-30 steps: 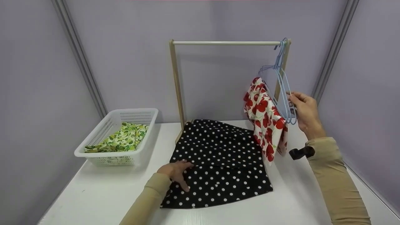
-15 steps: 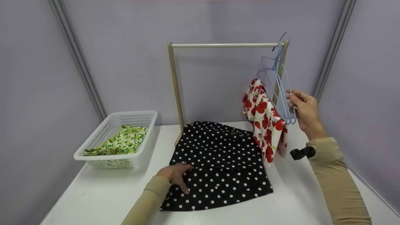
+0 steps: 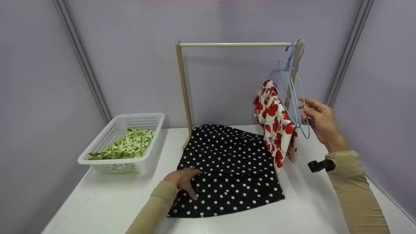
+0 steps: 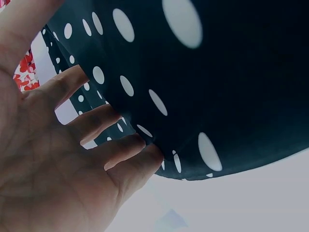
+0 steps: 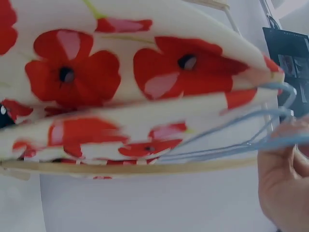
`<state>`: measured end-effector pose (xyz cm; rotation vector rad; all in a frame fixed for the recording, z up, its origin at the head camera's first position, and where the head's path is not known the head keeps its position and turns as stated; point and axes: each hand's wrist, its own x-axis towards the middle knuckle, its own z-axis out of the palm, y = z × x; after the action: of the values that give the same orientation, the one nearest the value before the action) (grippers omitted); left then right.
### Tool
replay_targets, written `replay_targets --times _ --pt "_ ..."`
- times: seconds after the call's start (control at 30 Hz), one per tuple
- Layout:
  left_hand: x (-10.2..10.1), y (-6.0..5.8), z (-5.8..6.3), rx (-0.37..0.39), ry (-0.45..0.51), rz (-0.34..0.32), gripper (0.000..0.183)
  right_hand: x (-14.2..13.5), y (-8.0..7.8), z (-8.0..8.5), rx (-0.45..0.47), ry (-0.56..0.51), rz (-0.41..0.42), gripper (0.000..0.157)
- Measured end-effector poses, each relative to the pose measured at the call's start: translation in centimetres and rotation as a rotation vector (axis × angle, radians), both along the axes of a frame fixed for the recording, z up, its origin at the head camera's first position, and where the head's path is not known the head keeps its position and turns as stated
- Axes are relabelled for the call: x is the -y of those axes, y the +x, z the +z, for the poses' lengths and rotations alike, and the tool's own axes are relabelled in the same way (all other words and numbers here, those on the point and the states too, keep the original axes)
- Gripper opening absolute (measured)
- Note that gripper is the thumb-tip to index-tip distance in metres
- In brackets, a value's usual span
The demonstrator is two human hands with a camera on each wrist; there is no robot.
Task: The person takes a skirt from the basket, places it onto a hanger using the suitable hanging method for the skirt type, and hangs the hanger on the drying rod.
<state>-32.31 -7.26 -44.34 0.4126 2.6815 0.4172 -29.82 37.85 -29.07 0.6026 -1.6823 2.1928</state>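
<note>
My left hand (image 3: 183, 180) lies on the left side of a black cloth with white dots (image 3: 230, 169), which is spread on the table. Its fingers look spread and fairly straight against the fabric in the left wrist view. At the right, my right hand (image 3: 320, 122) pinches the lower end of a light blue clothes hanger (image 3: 302, 89) between thumb and fingers. That hanger's hook is by the rack's right end; whether it still touches the bar I cannot tell. Just left of it, a white garment with red flowers (image 3: 276, 120) hangs among other blue hangers.
A wooden rack with a white bar (image 3: 235, 44) stands at the back of the white table (image 3: 107, 201). To the left is a white plastic basket (image 3: 113, 161) holding a green patterned cloth (image 3: 133, 143). Grey walls (image 3: 136, 81) close in the sides and back.
The pinched hanger has come away from the other hangers, and its hook has shifted to the right by the rack's end. My right hand has moved slightly right and down. The left hand stays.
</note>
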Motion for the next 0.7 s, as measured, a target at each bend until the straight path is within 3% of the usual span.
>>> replay_targets --times 0.13,0.27,0.33,0.47,0.53,0.7 --pt "0.0 -0.1 0.0 0.008 -0.003 0.003 0.095 -0.3 0.3 -0.3 0.058 0.041 0.064 0.029" --pt "0.0 -0.2 -0.1 0.009 0.006 0.01 0.095 -0.2 0.3 -0.6 0.094 0.01 0.053 0.02" --pt "0.1 -0.2 -0.1 0.01 0.008 0.012 0.095 0.0 0.2 -0.8 0.098 0.003 0.004 0.015" --pt "0.0 -0.1 -0.1 0.006 0.001 0.003 0.095 0.6 -0.3 -1.4 0.084 0.038 -0.163 0.026" --pt "0.0 -0.1 -0.1 0.006 -0.001 -0.001 0.095 0.8 -0.5 -1.8 0.058 0.066 -0.233 0.024" --pt "0.1 -0.2 -0.1 0.011 -0.007 0.004 0.096 1.3 -0.5 -2.5 -0.003 0.09 -0.245 0.03"
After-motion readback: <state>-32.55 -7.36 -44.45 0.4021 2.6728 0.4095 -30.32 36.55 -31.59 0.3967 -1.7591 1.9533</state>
